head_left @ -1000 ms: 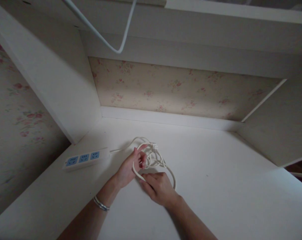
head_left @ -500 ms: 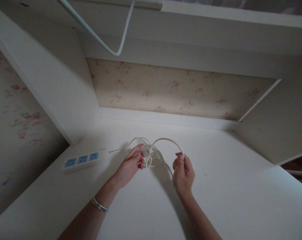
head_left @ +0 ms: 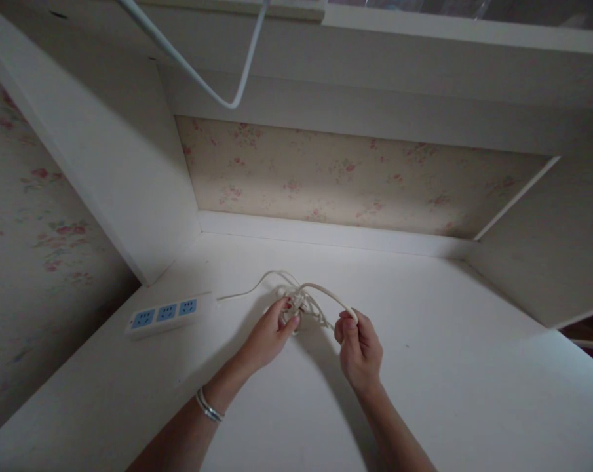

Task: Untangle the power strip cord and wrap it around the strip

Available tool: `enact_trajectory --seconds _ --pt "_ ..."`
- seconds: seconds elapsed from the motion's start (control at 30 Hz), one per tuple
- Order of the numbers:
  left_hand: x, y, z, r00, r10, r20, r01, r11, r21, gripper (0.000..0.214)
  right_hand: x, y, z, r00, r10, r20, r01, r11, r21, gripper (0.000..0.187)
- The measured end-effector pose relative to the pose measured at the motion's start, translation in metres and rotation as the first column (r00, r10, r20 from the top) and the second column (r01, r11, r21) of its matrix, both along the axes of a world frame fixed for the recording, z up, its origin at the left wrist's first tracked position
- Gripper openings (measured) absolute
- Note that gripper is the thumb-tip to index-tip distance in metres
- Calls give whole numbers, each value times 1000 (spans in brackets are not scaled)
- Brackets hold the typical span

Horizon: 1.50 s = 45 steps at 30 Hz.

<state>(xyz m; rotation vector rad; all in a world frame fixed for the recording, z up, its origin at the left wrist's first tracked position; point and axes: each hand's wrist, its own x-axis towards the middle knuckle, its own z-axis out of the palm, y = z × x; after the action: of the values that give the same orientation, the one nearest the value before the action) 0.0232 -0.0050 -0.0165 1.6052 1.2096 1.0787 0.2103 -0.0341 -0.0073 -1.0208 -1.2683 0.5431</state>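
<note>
A white power cord (head_left: 320,286) lies in a tangled bundle at the middle of the white desk, its loops knotted together. My left hand (head_left: 271,331) grips the left side of that bundle between thumb and fingers. To the right, my right hand (head_left: 360,344) is closed around a raised loop of the same cord, which arcs over from the knot. The cord runs left to a white power strip (head_left: 168,316) with blue socket faces, lying flat. Part of the bundle is hidden behind my left fingers.
The white desktop (head_left: 453,367) is bounded by a left side panel (head_left: 129,183), a right panel (head_left: 546,236) and a low back ledge (head_left: 325,233). Overhead, a shelf (head_left: 399,78) crosses the view, and a bent white rod or cable (head_left: 232,105) hangs down in front of it.
My left hand has moved slightly right and its thumb and fingers have closed on the tangle. My right hand has lowered slightly with its loop, which now arcs flatter.
</note>
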Motion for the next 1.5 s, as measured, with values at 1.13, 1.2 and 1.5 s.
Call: enact_trajectory --seconds 1.13,1.2,1.5 --pt "-2 -10 13 976 -195 99 192 981 34 40 33 35 28 830 -317 -459 243 946 -215 38" --pt "-2 -12 13 977 -213 34 209 975 78 37 38 37 25 804 -357 -475 279 933 -229 40" --pt "-23 4 7 985 112 -131 -77 966 248 34 44 51 4 764 -271 -586 109 949 -297 42"
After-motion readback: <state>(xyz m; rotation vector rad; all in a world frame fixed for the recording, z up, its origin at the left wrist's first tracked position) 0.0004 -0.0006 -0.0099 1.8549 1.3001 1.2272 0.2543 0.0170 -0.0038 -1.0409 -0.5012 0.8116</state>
